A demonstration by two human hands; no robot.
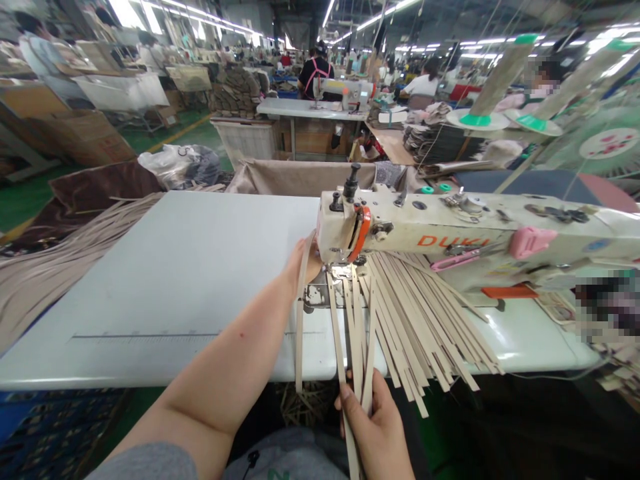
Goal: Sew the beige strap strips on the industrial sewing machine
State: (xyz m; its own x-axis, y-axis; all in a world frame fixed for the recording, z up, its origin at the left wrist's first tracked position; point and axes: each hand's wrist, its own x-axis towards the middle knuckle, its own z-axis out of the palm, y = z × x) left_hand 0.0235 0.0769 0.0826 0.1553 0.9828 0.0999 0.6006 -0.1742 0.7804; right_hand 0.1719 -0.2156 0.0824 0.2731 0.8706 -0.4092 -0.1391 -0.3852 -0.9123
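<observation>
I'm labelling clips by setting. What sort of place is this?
Probably a sewing workshop or factory floor: there's a sewing machine with beige strips spread near it, tall thread cones, and a second sewing machine farther back.

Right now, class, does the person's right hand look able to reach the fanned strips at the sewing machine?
Probably yes: the right hand is close by, and some fanned strips overhang the table with nothing visible between. The held strips may hamper grasping, though.
</observation>
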